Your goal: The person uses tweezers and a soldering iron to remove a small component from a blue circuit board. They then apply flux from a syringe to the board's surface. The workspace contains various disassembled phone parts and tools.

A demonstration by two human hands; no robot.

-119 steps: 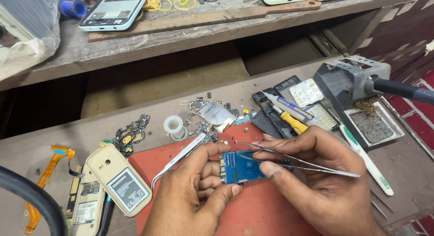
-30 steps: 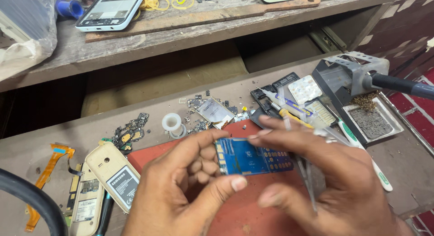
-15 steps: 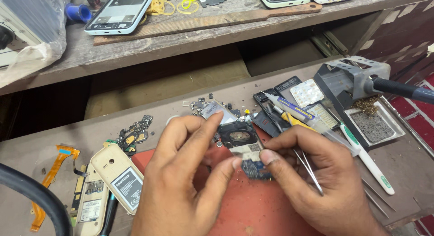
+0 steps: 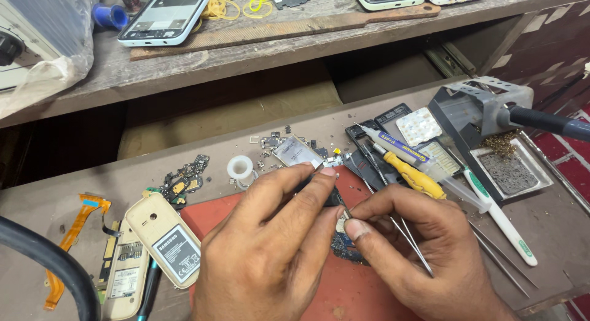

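Tilted edge-on since before, blue circuit board mostly hidden by fingers

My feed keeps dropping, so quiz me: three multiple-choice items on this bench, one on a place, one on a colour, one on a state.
1. Where does the yellow-handled screwdriver lie?
A. on the upper shelf
B. on the bench beyond the right hand
C. inside the cream phone shell

2. What colour is the work mat under the hands?
A. red
B. green
C. white

3. How is the small circuit board held?
A. lying untouched on the mat
B. clamped in a vice
C. pinched between the left hand and the right hand

Answers:
1 B, it rests just past the right hand's knuckles, by the syringe.
2 A, red mat shows below both hands.
3 C, fingertips of both hands meet on it.
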